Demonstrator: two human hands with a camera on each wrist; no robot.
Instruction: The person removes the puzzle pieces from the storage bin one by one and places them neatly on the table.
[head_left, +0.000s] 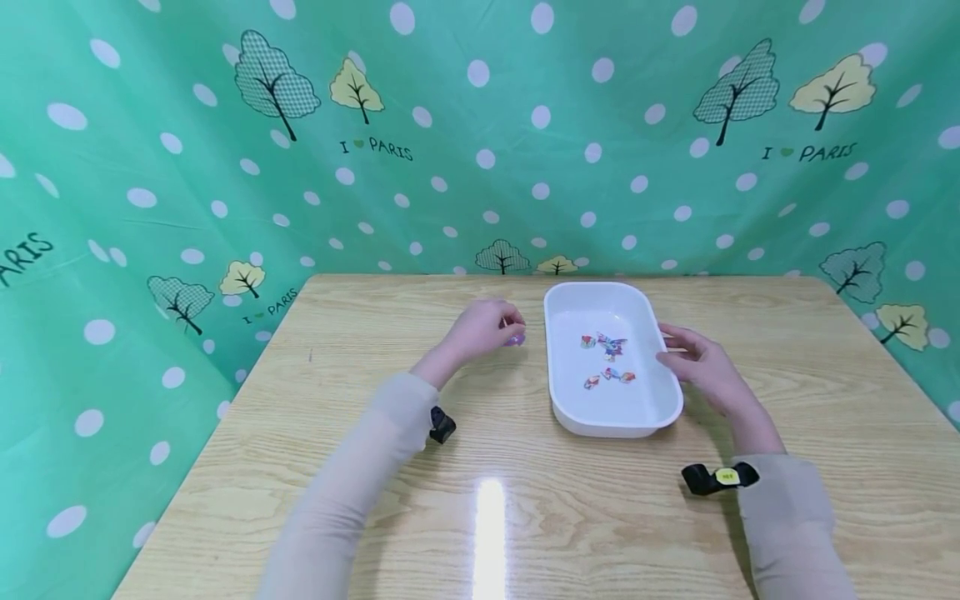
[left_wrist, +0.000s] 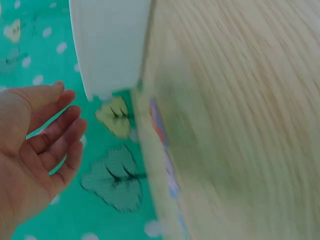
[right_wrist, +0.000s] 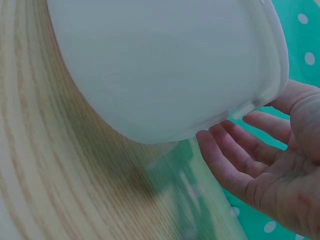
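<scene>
A white plastic tray (head_left: 618, 429) stands on the wooden table, with several small colourful wrapped candies (head_left: 611, 346) scattered on its floor. My right hand (head_left: 705, 367) holds the tray's right side, the thumb at the rim and the fingers against the outer wall, as the right wrist view also shows. Left of the tray, my left hand (head_left: 483, 329) is low over the table beside a small purple wrapped candy (head_left: 514, 340). In the left wrist view its fingers (left_wrist: 60, 140) are loosely bent and apart from a blurred, colourful candy (left_wrist: 162, 135).
The wooden table (head_left: 465, 517) reaches back to a green curtain (head_left: 480, 150) with white dots and printed trees. A bright light reflection (head_left: 491, 533) lies on the tabletop near the front. Black straps (head_left: 720, 477) sit at both wrists.
</scene>
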